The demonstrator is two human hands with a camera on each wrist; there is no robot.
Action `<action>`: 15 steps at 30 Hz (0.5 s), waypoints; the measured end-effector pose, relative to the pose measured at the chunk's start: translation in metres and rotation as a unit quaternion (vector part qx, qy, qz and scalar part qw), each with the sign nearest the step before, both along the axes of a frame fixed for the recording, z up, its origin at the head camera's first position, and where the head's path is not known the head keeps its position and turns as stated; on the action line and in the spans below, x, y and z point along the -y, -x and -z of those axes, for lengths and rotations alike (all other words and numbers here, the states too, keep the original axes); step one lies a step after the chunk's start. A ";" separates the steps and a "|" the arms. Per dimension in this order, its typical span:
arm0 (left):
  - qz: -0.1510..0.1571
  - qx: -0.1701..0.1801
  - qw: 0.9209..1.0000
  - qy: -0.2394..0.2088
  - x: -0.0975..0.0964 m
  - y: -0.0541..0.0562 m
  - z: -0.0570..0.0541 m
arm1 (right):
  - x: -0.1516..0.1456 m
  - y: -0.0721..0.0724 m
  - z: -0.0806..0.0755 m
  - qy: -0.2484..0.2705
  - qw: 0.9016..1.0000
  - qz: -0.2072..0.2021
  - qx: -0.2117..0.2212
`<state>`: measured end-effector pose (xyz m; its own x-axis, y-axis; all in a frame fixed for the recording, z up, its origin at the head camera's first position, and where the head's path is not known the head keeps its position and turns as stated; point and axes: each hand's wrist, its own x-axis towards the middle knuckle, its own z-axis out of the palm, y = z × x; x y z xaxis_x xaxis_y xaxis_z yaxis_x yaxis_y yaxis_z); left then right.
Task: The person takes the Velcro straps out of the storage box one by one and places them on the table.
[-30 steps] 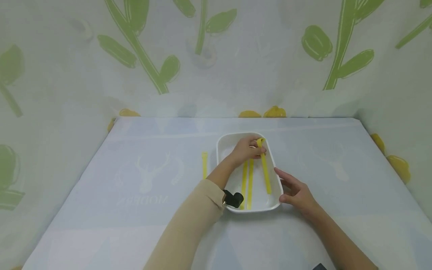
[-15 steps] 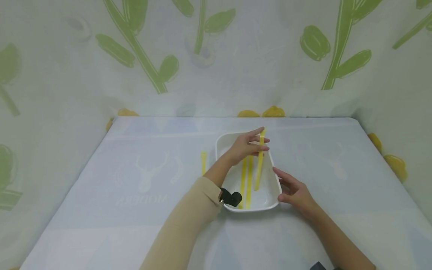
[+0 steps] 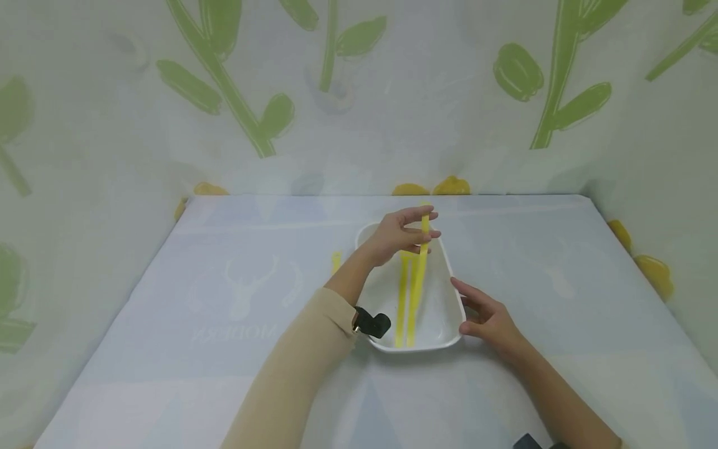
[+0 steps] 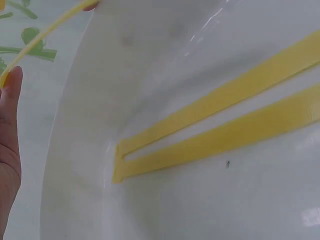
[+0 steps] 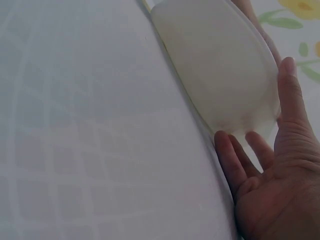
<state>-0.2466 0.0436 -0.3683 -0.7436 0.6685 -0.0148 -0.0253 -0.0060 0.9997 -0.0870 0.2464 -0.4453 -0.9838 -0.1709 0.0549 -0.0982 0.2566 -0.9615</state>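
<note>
– Grip?
– Left fingers pinched a strip, mostly hanging below them over the tray; right fingers, spread, touched the tray's side.
– Risk?
– Slack pinch might've dropped it askew.

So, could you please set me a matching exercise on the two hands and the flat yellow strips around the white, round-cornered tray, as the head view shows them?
Things:
1. Bare left hand
2. Bare right hand
3. Pair of flat yellow strips
4. Flat, part-hidden yellow strip

Places or states:
A. On the pale printed tabletop, left of the tray
B. Touching the right side of the white, round-cornered tray
C. Holding a raised yellow strip over the tray
D. Lying side by side inside the tray

Right pairs: 1-C, 2-B, 3-D, 4-A
</note>
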 end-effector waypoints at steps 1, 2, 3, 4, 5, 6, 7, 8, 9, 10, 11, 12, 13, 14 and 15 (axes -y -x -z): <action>0.000 0.000 1.000 -0.002 0.002 0.000 -0.002 | 0.000 0.000 0.000 0.002 1.000 -0.001 -0.001; 0.000 0.000 1.000 -0.003 0.004 0.000 -0.003 | 0.000 0.000 0.001 0.004 1.000 -0.003 -0.003; 0.001 0.000 1.000 -0.004 0.006 0.000 -0.005 | 0.001 0.000 0.001 0.006 1.000 -0.004 -0.004; 0.001 -0.001 1.000 -0.003 0.008 0.000 -0.006 | 0.001 0.000 0.001 0.009 1.000 -0.005 -0.005; 0.001 -0.002 1.000 -0.002 0.010 0.000 -0.008 | 0.001 0.000 0.001 0.012 1.000 -0.007 -0.008; 0.000 -0.003 1.000 0.001 0.012 0.001 -0.009 | 0.000 0.000 0.001 0.015 1.000 -0.009 -0.010; -0.001 -0.004 1.000 0.004 0.013 0.001 -0.010 | 0.000 0.000 0.002 0.017 1.000 -0.010 -0.011; -0.003 -0.006 1.000 0.007 0.015 0.002 -0.010 | 0.000 0.000 0.002 0.021 1.000 -0.012 -0.012; -0.005 -0.006 1.000 0.010 0.016 0.002 -0.011 | 0.000 0.000 0.001 0.022 1.000 -0.013 -0.014; -0.008 -0.007 1.000 0.012 0.017 0.002 -0.012 | 0.000 0.000 0.001 0.025 0.999 -0.016 -0.017; -0.011 -0.007 1.000 0.012 0.018 0.003 -0.013 | 0.000 0.000 0.001 0.027 0.999 -0.017 -0.018; -0.013 -0.008 1.000 0.013 0.019 0.003 -0.013 | 0.000 0.000 0.001 0.028 0.999 -0.018 -0.020; -0.016 -0.007 1.000 0.011 0.020 0.003 -0.014 | 0.000 0.000 0.001 0.030 0.999 -0.019 -0.022; -0.018 -0.007 1.000 0.011 0.021 0.003 -0.016 | 0.000 0.000 0.001 0.032 0.999 -0.021 -0.024; -0.020 -0.007 1.000 0.011 0.022 0.003 -0.017 | 0.000 0.000 0.001 0.032 0.999 -0.023 -0.027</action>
